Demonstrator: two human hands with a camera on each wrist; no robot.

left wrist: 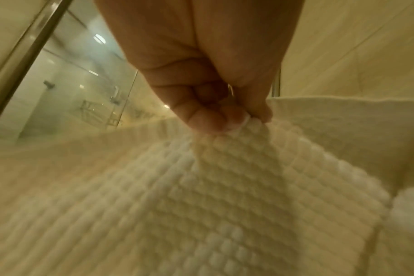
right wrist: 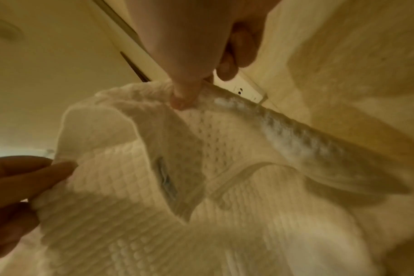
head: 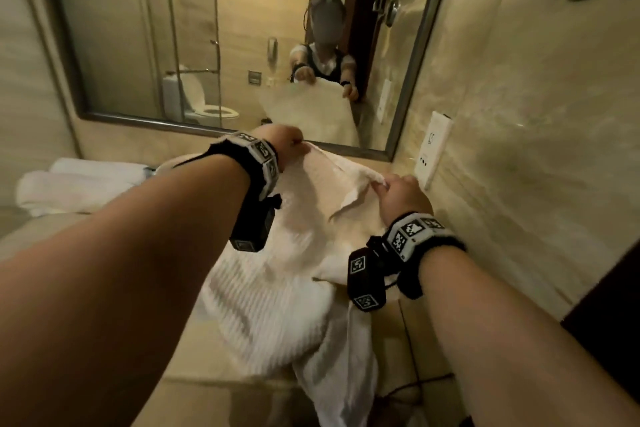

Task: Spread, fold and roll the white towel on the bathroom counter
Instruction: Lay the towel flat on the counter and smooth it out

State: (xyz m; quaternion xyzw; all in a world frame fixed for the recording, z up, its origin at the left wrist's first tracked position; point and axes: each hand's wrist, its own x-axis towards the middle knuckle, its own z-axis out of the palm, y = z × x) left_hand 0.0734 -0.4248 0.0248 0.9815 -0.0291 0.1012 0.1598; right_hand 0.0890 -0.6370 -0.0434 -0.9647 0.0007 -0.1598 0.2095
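Towel [head: 277,288], white, waffle-textured, lifted at its far edge over the counter [head: 408,350], rest draped down on the counter with the near end hanging past the counter's front edge. Left hand [head: 284,142] pinches the far-left part of the towel's edge, thumb and fingers curled round the cloth; left wrist view confirms fingertips [left wrist: 215,121] clamped on the weave. Right hand [head: 398,192] pinches the towel's far-right edge near a hem, fingers curled round it. Towel sags between the two hands, a flap folded over near the right hand. Judgement: soft, limp, light, not slippery; best taken at corners or hem and pulled taut to spread flat. Mirror [head: 207,45] behind the towel, rolled white towels [head: 76,187] left of it, wall socket [head: 433,149] right of it.
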